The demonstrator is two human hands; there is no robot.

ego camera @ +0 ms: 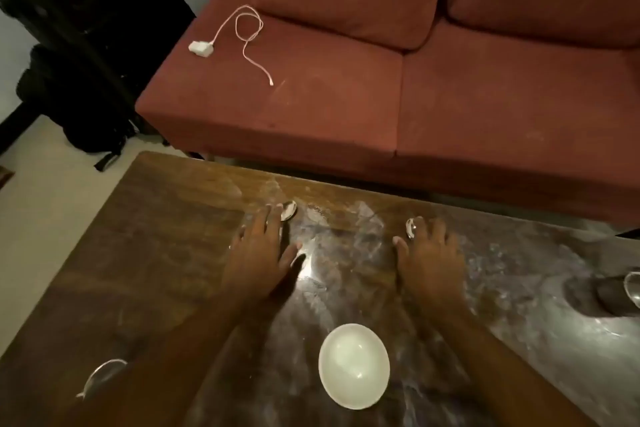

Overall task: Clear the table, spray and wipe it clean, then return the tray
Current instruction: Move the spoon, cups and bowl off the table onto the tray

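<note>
A dusty, smeared wooden table (166,253) fills the lower view. My left hand (259,250) lies flat with straight fingers over a metal spoon (289,210); only the spoon's bowl shows past my fingertips. My right hand (429,253) lies flat the same way over a second spoon (412,227), whose bowl peeks out by the index finger. A white bowl (354,366) stands between my forearms near the front edge. A clear glass (104,376) sits at the lower left, partly behind my left arm.
Another glass (623,291) stands at the right edge of the table. A red sofa (346,97) runs along the far side, with a white charger and cable (221,42) on its seat. A black bag (93,80) sits on the floor at left.
</note>
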